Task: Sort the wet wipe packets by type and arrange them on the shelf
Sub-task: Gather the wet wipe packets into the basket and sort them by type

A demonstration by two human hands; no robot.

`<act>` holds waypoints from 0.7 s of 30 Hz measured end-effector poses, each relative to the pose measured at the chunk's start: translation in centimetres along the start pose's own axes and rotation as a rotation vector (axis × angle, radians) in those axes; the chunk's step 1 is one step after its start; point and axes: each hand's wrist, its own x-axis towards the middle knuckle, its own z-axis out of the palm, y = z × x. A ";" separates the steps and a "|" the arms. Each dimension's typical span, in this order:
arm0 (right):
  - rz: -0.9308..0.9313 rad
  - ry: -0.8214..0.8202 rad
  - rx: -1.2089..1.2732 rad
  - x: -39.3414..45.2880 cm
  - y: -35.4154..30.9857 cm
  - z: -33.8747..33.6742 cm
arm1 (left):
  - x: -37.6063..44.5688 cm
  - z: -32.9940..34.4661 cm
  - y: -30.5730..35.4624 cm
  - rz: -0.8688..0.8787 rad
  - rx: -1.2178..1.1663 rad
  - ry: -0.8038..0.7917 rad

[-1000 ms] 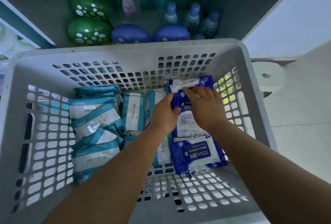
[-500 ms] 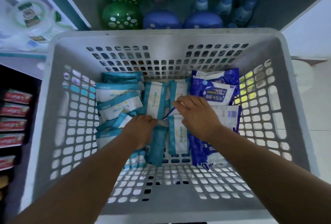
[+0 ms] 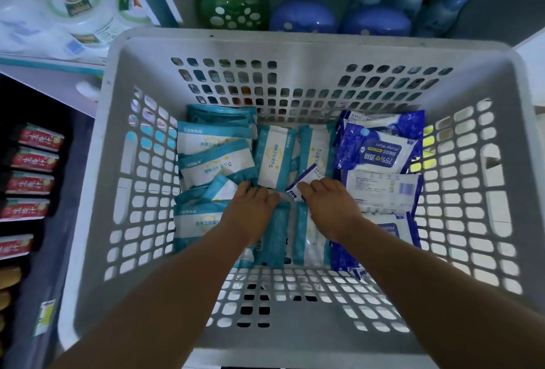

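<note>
Both hands were down in the grey basket (image 3: 295, 44), the landmark here. The left hand (image 3: 253, 206) lay palm-down on the teal-and-white packets (image 3: 218, 159) at the middle of its floor, fingers curled over them; whether it actually gripped one could not be told. The right hand (image 3: 330, 206), just beside it, pinched a small blue-edged white packet (image 3: 305, 181) at its fingertips. A second before, both hands had been on the blue alcohol wipe packets (image 3: 377, 149) by the basket's right wall; they had since shifted to the centre, leaving the blue ones stacked there and the teal ones filling the left and middle. That suggests the sorting was nearly done, with shelving not yet begun. The packets looked like soft, glossy film pouches, flat and rectangular; the basket was rigid plastic, its walls and floor pierced with square holes. Beyond its far rim stood rounded green and blue containers (image 3: 303, 19).
</note>
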 end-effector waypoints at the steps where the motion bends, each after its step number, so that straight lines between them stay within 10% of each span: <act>1: -0.005 -0.008 -0.004 0.0 0.0 0.1 | 0.1 0.1 0.0 -0.009 -0.001 0.009; 13: 0.035 0.020 0.317 0.3 0.7 -2.5 | -0.8 -2.3 -1.8 -0.057 -0.386 0.117; 21: 0.251 0.268 0.572 -0.5 1.7 -7.9 | -4.0 -5.5 -4.1 -0.535 -0.967 0.386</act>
